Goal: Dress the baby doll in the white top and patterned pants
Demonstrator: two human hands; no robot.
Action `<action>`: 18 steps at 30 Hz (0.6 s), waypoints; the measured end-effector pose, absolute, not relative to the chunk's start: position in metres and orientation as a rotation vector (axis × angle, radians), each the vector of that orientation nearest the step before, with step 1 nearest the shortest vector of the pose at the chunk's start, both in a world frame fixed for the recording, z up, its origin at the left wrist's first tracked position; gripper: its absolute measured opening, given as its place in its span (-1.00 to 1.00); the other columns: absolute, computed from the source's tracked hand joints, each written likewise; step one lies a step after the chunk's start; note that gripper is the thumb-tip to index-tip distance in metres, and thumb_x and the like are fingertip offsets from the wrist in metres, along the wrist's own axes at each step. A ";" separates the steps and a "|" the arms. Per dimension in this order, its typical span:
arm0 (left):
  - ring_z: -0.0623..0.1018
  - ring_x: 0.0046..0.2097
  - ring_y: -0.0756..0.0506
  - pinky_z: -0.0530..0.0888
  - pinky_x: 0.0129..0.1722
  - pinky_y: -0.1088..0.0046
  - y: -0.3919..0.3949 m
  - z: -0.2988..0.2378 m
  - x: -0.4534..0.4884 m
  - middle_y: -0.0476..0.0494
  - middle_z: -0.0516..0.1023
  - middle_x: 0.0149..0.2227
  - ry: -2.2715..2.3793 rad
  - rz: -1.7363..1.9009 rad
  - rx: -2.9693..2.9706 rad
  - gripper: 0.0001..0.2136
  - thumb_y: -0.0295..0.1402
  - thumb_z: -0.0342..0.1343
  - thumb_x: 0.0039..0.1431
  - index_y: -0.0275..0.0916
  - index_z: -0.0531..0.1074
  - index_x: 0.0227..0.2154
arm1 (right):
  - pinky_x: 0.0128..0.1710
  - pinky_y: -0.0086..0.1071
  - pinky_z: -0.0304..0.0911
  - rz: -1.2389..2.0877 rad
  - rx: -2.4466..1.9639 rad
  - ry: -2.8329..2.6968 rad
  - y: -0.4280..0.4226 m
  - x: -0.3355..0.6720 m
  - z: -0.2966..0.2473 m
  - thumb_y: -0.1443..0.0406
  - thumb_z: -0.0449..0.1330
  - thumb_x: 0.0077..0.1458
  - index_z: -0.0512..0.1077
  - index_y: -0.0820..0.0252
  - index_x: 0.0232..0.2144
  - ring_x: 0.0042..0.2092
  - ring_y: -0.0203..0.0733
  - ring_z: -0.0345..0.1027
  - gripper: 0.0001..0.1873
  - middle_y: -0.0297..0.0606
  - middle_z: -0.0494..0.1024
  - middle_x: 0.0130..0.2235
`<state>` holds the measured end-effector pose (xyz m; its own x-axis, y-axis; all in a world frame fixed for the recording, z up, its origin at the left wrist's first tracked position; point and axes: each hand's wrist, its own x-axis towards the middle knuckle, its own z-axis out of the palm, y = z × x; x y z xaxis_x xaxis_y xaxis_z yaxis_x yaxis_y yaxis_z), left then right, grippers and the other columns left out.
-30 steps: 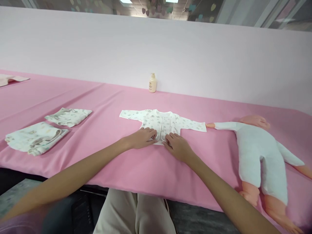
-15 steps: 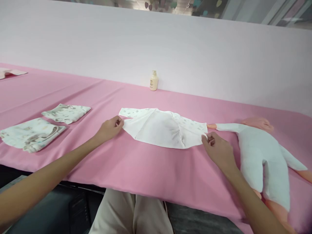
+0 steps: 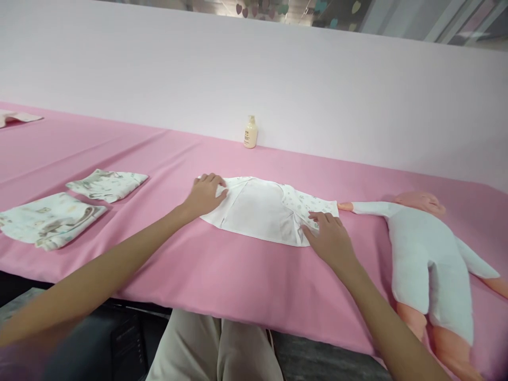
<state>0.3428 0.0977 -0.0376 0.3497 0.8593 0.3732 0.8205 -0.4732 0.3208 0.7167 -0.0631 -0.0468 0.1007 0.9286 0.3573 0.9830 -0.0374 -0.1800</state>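
A small white baby shirt [image 3: 262, 209] with a faint print on its sleeves lies spread on the pink cloth. My left hand [image 3: 204, 197] rests over its left sleeve, thumb and fingers apart. At the shirt's right side, my right hand [image 3: 329, 235] touches the printed front flap, which is partly turned inward; a gap shows between thumb and fingers. The white inside of the shirt's back is visible in the middle. To the right lies a baby doll [image 3: 428, 243] with a white cloth body, one hand close to the right sleeve's end.
Two folded printed garments, one nearer [image 3: 51, 217] and one farther [image 3: 107, 185], lie at left. A cream pump bottle [image 3: 250, 133] stands against the white wall [image 3: 254, 74]. Pinkish fabric [image 3: 18, 117] lies far left. The table's pink cloth [image 3: 222, 275] ends above my lap.
Both hands have let go of the shirt's pinched side edges. My left hand moved up and right onto the sleeve; my right moved left, and the right flap now shows its printed side.
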 end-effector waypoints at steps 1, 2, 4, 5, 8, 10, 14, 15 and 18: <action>0.46 0.15 -0.38 0.29 0.20 -0.04 0.107 -0.037 0.358 -0.29 0.58 0.07 1.480 0.759 2.562 -0.78 -0.17 0.04 0.36 -0.17 0.45 -0.11 | -0.02 -0.03 0.33 -0.196 -2.012 -1.889 -0.054 0.712 -0.050 0.12 0.16 0.32 0.44 0.12 -0.01 0.02 0.21 0.42 -0.71 -0.01 0.59 -0.01; 0.46 0.14 -0.37 0.31 0.19 -0.02 0.116 -0.037 0.375 -0.29 0.58 0.06 1.397 0.750 2.598 -0.79 -0.20 0.03 0.36 -0.17 0.46 -0.11 | -0.02 -0.03 0.32 -0.189 -2.013 -1.894 -0.047 0.708 -0.054 0.15 0.16 0.32 0.45 0.13 -0.01 0.01 0.20 0.41 -0.73 -0.01 0.58 0.00; 0.48 0.11 -0.33 0.35 0.18 0.02 0.129 -0.038 0.408 -0.28 0.59 0.05 1.212 0.722 2.657 -0.79 -0.22 0.02 0.37 -0.18 0.48 -0.12 | -0.03 -0.04 0.32 -0.180 -2.001 -1.879 -0.035 0.708 -0.063 0.20 0.14 0.33 0.48 0.15 -0.03 0.00 0.18 0.40 -0.75 -0.01 0.58 0.00; 0.50 0.09 -0.32 0.36 0.18 0.04 0.133 -0.040 0.425 -0.26 0.60 0.03 1.114 0.694 2.681 -0.79 -0.22 0.02 0.38 -0.17 0.49 -0.12 | -0.04 -0.05 0.32 -0.183 -1.983 -1.863 -0.032 0.710 -0.068 0.21 0.13 0.34 0.49 0.16 -0.04 -0.01 0.17 0.40 -0.76 -0.01 0.58 0.00; 0.52 0.10 -0.28 0.38 0.18 0.10 0.139 -0.046 0.473 -0.20 0.63 0.01 0.910 0.569 2.725 -0.79 -0.19 0.03 0.38 -0.15 0.50 -0.14 | -0.07 -0.09 0.32 -0.193 -1.908 -1.801 -0.028 0.720 -0.077 0.19 0.13 0.35 0.52 0.15 -0.07 -0.03 0.13 0.40 -0.76 -0.05 0.60 -0.04; 0.52 0.12 -0.28 0.39 0.17 0.13 0.141 -0.050 0.499 -0.17 0.64 0.02 0.865 0.480 2.722 -0.81 -0.19 0.08 0.34 -0.15 0.51 -0.16 | -0.09 -0.12 0.31 -0.138 -1.873 -1.737 -0.028 0.726 -0.080 0.15 0.14 0.35 0.54 0.12 -0.14 -0.07 0.09 0.42 -0.76 -0.10 0.61 -0.08; 0.54 0.12 -0.27 0.42 0.14 0.17 0.147 -0.057 0.530 -0.16 0.63 0.04 0.861 0.443 2.643 -0.67 -0.19 0.20 0.23 -0.14 0.46 0.02 | -0.12 -0.18 0.31 0.109 -1.836 -1.470 -0.025 0.729 -0.077 0.08 0.14 0.35 0.54 0.09 -0.20 -0.19 -0.04 0.48 -0.73 -0.21 0.65 -0.19; 0.54 0.12 -0.27 0.43 0.14 0.16 0.149 -0.059 0.535 -0.17 0.62 0.04 0.866 0.466 2.619 -0.56 -0.16 0.23 0.21 -0.13 0.41 0.12 | -0.12 -0.19 0.31 0.142 -1.827 -1.403 -0.024 0.729 -0.075 0.07 0.14 0.34 0.54 0.09 -0.19 -0.19 -0.06 0.49 -0.73 -0.22 0.66 -0.20; 0.53 0.12 -0.29 0.41 0.16 0.09 0.157 -0.064 0.546 -0.20 0.59 0.03 0.861 0.541 2.624 -0.41 -0.09 0.21 0.26 -0.09 0.28 0.31 | -0.09 -0.19 0.32 0.167 -1.805 -1.299 -0.023 0.728 -0.070 0.06 0.16 0.32 0.55 0.09 -0.17 -0.17 -0.06 0.52 -0.72 -0.22 0.67 -0.20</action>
